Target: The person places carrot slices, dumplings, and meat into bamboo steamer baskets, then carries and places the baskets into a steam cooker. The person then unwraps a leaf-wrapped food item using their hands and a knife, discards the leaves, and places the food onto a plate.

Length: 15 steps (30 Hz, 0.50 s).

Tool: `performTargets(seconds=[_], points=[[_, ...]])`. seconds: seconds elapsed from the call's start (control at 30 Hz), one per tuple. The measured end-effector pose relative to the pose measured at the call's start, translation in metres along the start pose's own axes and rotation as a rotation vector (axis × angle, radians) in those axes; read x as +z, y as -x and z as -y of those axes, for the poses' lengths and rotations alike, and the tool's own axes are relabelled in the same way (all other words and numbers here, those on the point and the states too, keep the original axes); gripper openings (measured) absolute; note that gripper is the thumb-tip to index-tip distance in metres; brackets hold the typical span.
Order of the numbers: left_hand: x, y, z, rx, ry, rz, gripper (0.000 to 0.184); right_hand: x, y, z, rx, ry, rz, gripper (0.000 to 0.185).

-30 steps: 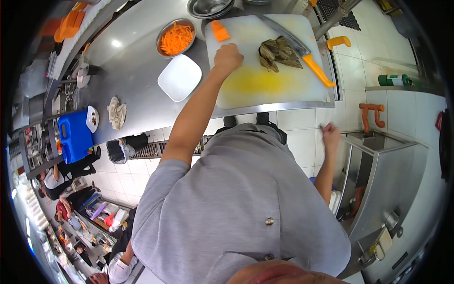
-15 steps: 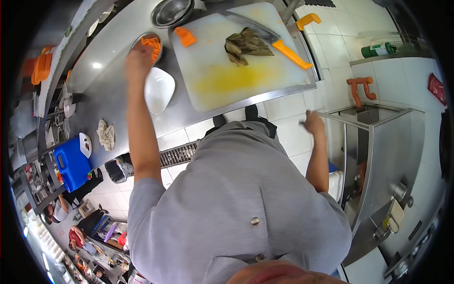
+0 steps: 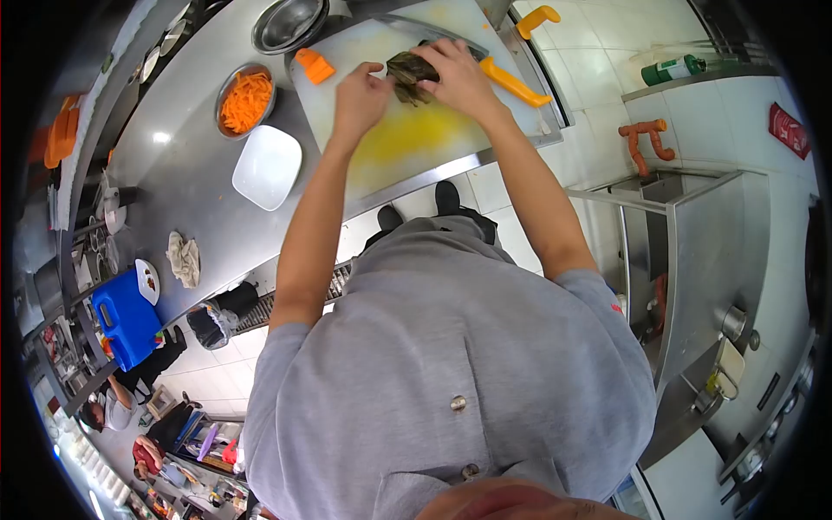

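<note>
A folded bundle of dark olive-brown leaves lies on the white cutting board. My right hand reaches over it from the right, its fingers curled down on the bundle and covering part of it. At the left edge of the leaves, my left hand has its thumb and fingers bent in against them. Behind the hands lies a knife with a yellow handle; its blade is partly hidden. An orange carrot piece sits at the board's left edge.
Left of the board stand a metal bowl of shredded carrot, a white dish and stacked metal bowls. A crumpled cloth and a blue jug are farther left. Other people are in the background.
My left hand has moved right from the carrot bowl to the leaves. My right hand has come up from beside my body onto the bundle. The white dish appears turned and shifted left.
</note>
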<state>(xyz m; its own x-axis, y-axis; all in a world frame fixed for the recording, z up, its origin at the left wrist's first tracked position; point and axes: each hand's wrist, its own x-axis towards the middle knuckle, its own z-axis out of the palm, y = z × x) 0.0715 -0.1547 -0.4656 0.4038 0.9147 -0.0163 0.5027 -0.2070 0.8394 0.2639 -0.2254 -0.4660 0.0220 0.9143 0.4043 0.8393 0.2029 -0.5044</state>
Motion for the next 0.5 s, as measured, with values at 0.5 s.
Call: performTargets(seconds=[0.5], points=[[-0.018, 0.004, 0.02, -0.134, 0.499, 0.184, 0.017, 0.006, -0.02, 0.001, -0.172, -0.001, 0.108, 0.04]])
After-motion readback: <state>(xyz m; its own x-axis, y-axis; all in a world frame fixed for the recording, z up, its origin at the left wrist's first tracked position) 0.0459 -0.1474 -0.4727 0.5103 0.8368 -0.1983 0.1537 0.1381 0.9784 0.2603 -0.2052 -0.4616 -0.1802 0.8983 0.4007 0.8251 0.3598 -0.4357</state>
